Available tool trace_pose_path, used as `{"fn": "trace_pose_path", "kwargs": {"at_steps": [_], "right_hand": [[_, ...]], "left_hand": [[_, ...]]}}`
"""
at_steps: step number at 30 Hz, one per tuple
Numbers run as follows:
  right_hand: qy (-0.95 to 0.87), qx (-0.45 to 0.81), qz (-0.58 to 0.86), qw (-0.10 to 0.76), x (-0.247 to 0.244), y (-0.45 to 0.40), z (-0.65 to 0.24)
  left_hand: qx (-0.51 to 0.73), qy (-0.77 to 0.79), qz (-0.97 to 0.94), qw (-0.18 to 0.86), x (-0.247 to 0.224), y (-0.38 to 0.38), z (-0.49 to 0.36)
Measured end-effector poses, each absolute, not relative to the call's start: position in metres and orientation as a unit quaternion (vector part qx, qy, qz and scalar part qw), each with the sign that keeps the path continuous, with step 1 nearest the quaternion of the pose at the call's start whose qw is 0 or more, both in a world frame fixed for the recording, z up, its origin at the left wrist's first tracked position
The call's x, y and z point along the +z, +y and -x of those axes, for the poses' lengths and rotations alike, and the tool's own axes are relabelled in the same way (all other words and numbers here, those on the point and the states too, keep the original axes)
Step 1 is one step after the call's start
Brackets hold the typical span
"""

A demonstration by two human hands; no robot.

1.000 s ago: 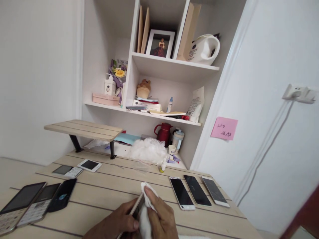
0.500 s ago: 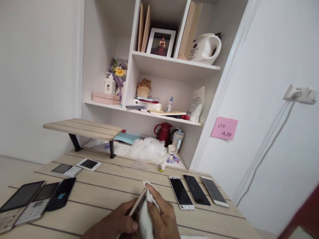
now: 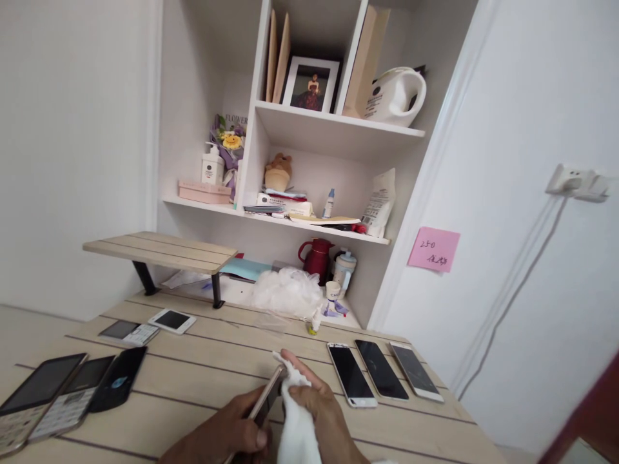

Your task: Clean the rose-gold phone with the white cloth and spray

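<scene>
My left hand (image 3: 227,426) grips a gold-edged smartphone (image 3: 265,401) upright on its long edge, over the front of the wooden slat table (image 3: 203,367). My right hand (image 3: 316,403) is shut on a white cloth (image 3: 298,428), which presses against the phone's far side. The cloth hangs down past the hand. Three smartphones lie face up to the right of my hands, the nearest being a white-framed one (image 3: 351,375). A black smartphone (image 3: 118,379) and a keypad phone (image 3: 72,403) lie to the left.
More phones lie at the table's left and back, including a large keypad phone (image 3: 39,393) and a white smartphone (image 3: 171,320). Behind stand a low wooden riser (image 3: 162,251), a crumpled plastic bag (image 3: 287,293) and white shelves (image 3: 309,135) holding bottles and a framed picture.
My right hand has shifted slightly right, its fingers now folded across the cloth, and the cloth hangs further right. The phone stays in my left hand.
</scene>
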State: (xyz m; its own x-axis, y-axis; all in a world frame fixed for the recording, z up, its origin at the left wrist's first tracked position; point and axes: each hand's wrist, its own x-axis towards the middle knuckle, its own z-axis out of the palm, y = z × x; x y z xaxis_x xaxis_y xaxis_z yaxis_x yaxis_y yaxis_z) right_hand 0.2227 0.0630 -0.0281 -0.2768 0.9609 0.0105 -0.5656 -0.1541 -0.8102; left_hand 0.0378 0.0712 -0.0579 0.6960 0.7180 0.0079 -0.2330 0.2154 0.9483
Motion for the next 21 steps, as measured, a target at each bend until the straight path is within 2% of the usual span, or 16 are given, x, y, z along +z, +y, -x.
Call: {"fn": "trace_pose_path", "kwargs": {"at_steps": [5, 14, 21], "right_hand": [[-0.322, 0.794, 0.199, 0.476, -0.027, 0.069, -0.229], [-0.396, 0.650, 0.321, 0.564, -0.037, 0.078, -0.235], [-0.468, 0.616, 0.320, 0.546, -0.033, 0.068, -0.226]], "left_hand": [[0.331, 0.222, -0.544, 0.738, -0.062, 0.073, -0.037], [0.352, 0.246, -0.453, 0.781, -0.064, 0.071, -0.038], [0.401, 0.292, -0.348, 0.796, -0.042, 0.051, -0.043]]}}
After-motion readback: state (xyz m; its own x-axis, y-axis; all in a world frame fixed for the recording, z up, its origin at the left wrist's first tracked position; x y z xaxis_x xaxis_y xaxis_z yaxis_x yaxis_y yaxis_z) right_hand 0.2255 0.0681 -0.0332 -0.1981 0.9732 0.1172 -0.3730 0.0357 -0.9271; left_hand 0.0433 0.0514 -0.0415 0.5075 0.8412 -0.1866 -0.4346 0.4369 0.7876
